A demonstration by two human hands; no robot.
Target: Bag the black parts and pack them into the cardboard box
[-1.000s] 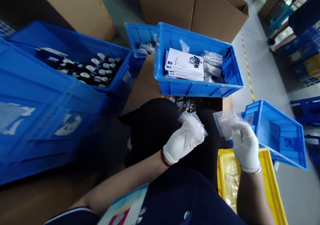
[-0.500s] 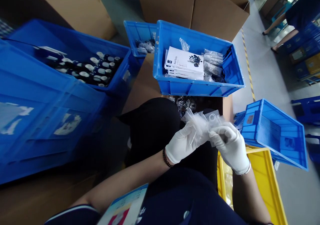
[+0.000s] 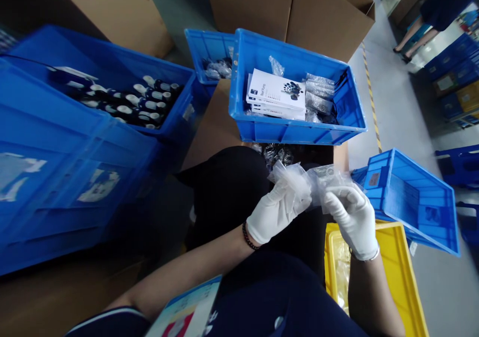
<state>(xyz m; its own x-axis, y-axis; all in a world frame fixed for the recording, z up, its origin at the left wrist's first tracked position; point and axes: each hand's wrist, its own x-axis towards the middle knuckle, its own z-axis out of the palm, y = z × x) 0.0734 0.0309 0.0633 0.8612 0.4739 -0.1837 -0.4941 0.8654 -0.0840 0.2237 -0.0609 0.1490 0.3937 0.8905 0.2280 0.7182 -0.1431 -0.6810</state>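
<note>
My left hand (image 3: 275, 207), in a white glove, is closed around a bunch of clear plastic bags (image 3: 294, 177) above my lap. To its right, my gloved right hand (image 3: 352, 217) pinches another clear plastic bag (image 3: 325, 177) between thumb and fingers. A small ring shape shows faintly inside that bag. Both hands are close together, and the bags nearly meet between them. Beyond them stands a blue crate (image 3: 299, 132) holding a stack of white booklets (image 3: 275, 92) and bubble-wrapped items (image 3: 320, 90).
A yellow bin (image 3: 402, 272) with clear bags is beside my right forearm. A tilted blue crate (image 3: 422, 202) stands at the right. At the left, a large blue crate (image 3: 179, 122) holds several dark-and-white bottle-like items (image 3: 145, 97). A person (image 3: 441, 12) stands at the far right.
My right hand has moved a little to the right with its bag, widening the gap from my left hand. The left hand has barely moved. The person in the background has shifted.
</note>
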